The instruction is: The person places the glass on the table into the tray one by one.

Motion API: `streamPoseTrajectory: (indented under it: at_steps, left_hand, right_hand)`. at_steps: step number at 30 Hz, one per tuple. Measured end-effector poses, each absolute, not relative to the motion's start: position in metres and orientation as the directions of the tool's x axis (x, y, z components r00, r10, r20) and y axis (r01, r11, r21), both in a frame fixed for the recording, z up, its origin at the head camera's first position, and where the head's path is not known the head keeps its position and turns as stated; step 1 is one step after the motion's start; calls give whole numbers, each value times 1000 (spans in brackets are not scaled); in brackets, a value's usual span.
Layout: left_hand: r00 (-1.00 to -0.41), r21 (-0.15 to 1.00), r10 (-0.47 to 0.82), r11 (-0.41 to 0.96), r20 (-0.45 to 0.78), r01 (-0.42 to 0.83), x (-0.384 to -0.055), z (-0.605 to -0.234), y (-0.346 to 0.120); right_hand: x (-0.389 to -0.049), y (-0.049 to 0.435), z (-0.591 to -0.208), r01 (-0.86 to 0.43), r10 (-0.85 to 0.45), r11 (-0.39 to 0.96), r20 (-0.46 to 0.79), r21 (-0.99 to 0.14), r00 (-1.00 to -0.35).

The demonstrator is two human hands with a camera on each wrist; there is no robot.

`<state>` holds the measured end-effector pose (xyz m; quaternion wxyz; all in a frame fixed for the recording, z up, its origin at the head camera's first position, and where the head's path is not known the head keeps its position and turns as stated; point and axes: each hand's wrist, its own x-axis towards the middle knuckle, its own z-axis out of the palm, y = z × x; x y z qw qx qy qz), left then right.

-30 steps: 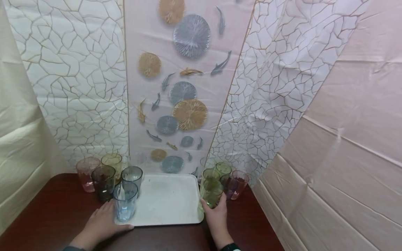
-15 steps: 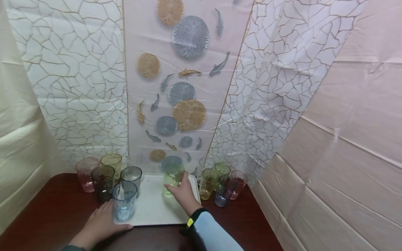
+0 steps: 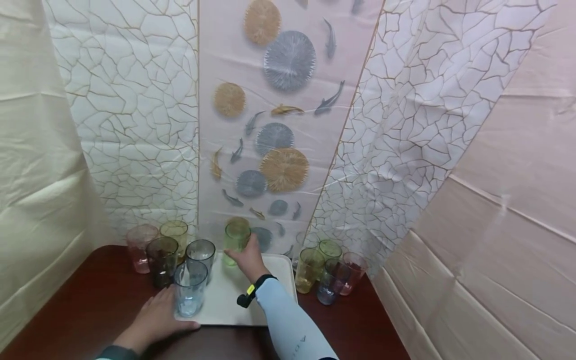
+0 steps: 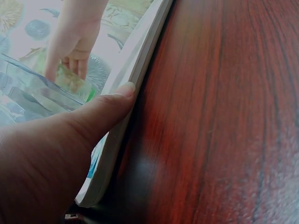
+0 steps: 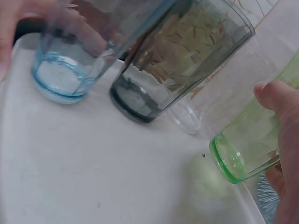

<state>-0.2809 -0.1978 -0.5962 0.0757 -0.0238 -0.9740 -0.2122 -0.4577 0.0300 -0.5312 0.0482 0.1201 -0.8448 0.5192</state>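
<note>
Right hand (image 3: 245,257) clamped round green tumbler (image 3: 235,239) at white tray (image 3: 225,310)
Blue tumbler (image 3: 191,289) and grey tumbler (image 3: 201,252) crowded its left; left hand (image 3: 158,317) spread thumb from fingers

Presents a desk (image 3: 81,310) of dark red-brown wood grain, with a white tray (image 3: 225,302) lying flat in the middle. Bears upright cups to the left: a pink cup (image 3: 138,250) farthest left, a dark cup (image 3: 162,262) nearer, a yellow cup (image 3: 175,233) farther back. Carries, at right, an amber cup (image 3: 308,271), a green cup (image 3: 330,248) behind, a blue-violet cup (image 3: 331,285) nearest, a red cup (image 3: 354,270) farthest right.
</note>
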Motion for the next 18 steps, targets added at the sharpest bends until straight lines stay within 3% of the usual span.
streamPoseTrajectory:
  at_steps: [7,18]
  left_hand:
    - [-996,418,6,907,88,42,-286,-591,-194]
    - [-997,408,-6,913,82,28,-285,-597,-200]
  right_hand:
    - [-468,25,-535,-248,-147,420,204,-873,-968]
    - [-473,15,-551,-232,-149,477,182,-848,-972]
